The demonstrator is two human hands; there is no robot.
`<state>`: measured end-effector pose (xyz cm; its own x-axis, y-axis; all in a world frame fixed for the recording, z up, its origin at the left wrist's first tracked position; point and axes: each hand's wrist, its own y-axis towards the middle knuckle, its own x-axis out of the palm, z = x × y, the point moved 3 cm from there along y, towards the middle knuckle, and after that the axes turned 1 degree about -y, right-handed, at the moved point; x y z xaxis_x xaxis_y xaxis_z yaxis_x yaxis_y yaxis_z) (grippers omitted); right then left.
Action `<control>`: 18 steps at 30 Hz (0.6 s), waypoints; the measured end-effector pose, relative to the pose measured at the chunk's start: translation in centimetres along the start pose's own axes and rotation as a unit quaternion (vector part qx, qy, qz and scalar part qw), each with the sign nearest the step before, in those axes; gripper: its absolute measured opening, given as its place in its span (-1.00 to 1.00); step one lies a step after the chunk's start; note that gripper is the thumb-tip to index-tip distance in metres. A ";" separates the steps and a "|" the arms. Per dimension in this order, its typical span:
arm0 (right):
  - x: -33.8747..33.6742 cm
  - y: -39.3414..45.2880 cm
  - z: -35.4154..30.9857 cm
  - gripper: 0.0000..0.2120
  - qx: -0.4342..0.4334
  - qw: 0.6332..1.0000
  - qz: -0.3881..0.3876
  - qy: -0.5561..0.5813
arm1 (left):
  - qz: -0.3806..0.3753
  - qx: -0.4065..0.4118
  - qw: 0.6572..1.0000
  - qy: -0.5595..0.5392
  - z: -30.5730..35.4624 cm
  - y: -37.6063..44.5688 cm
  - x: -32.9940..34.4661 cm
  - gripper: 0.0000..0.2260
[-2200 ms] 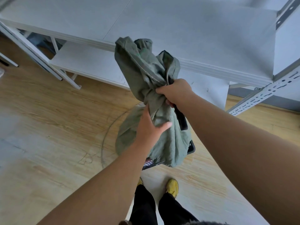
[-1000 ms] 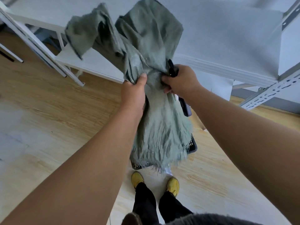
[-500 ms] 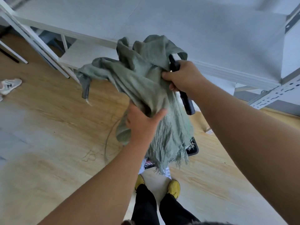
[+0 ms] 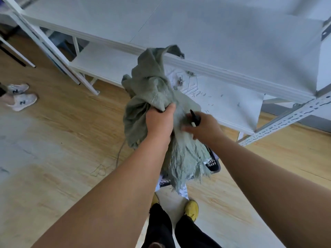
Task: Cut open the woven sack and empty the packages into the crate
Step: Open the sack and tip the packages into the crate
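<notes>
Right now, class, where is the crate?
In the head view, the crate sits on the floor just ahead of the yellow shoes, mostly hidden beneath the sack.

Soft, even daylight filled the scene, leaving the wooden floor (image 4: 53, 144) pale and washed out left of the sack (image 4: 154, 97). The wide lens bent the shelf (image 4: 215, 72) behind the sack, and the right hand (image 4: 202, 127) was motion-blurred.

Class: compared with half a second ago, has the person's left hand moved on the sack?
Yes. The left hand has risen, from below the right hand to level with it, nearer the white shelf edge.
</notes>
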<state>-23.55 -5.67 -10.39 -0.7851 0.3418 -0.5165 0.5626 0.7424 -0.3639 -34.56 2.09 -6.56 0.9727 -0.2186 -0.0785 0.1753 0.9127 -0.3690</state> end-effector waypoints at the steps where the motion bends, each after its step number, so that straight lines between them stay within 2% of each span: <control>1: -0.4 0.2 -0.7 -0.74 -0.017 0.999 0.048 0.008 | -0.009 0.011 1.000 -0.009 0.7 -0.3 0.2 -0.86; 3: -1.3 0.9 -1.9 -0.87 -0.051 0.992 0.115 0.027 | -0.015 0.031 0.999 -0.022 2.0 -0.5 0.4 -0.88; 7: -1.8 1.5 -3.3 -0.87 -0.061 0.993 0.074 0.064 | -0.017 0.040 0.998 -0.036 3.6 -0.2 0.4 -0.85; 10: -2.4 1.5 -4.3 -0.82 -0.099 0.980 0.134 0.107 | 0.008 0.095 0.995 -0.042 5.0 0.1 0.3 -0.89; 12: -2.1 1.8 -4.2 -0.85 -0.090 0.984 0.112 0.104 | -0.004 0.106 0.994 -0.028 5.0 0.3 0.3 -0.89; 14: -2.1 1.8 -4.0 -0.88 -0.070 0.990 0.084 0.084 | -0.008 0.083 0.996 -0.023 4.4 0.4 0.2 -0.85; 18: -3.0 2.2 -5.0 -0.81 -0.100 0.978 0.143 0.114 | 0.005 0.100 0.995 -0.028 4.9 1.2 0.2 -0.82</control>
<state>-21.28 -2.20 -5.77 -0.6532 0.6545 -0.3806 0.7234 0.6879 -0.0586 -33.42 4.79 -2.47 0.9803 -0.1953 -0.0280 0.1875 0.9664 -0.1757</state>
